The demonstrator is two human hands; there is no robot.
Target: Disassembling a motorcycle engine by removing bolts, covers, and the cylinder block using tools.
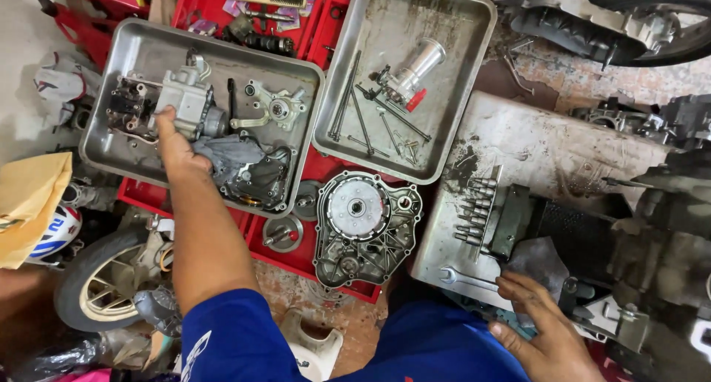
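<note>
While your left hand [176, 141] reaches into the left metal tray [111, 48], its fingers rest against the grey carburettor body [185, 100] that lies near the middle of that tray. The fingers lie loosely together against the part; whether they actually grip it cannot be told from this view. A crumpled grey rag [229, 154] lies just beside your wrist, partly over a dark engine cover [263, 178] in the tray's near corner. A small silver pump housing [278, 109] sits further right in the same tray.

Your right hand [544, 326] rests low at the right, fingers spread apart and flat, touching a grey cloth [539, 262] on the edge of the dirty white work surface [533, 145]. It clamps nothing. A combination wrench [466, 280] lies just left of the fingertips, and a row of bolts [478, 208] stands above it.

The second metal tray [474, 26], between your hands, holds long studs [348, 104] and a polished cylinder with a red fitting [415, 74]. Below it, a round clutch cover [366, 230] lies on the red tool tray [304, 260]. A wheel [100, 282] shows at lower left.
</note>
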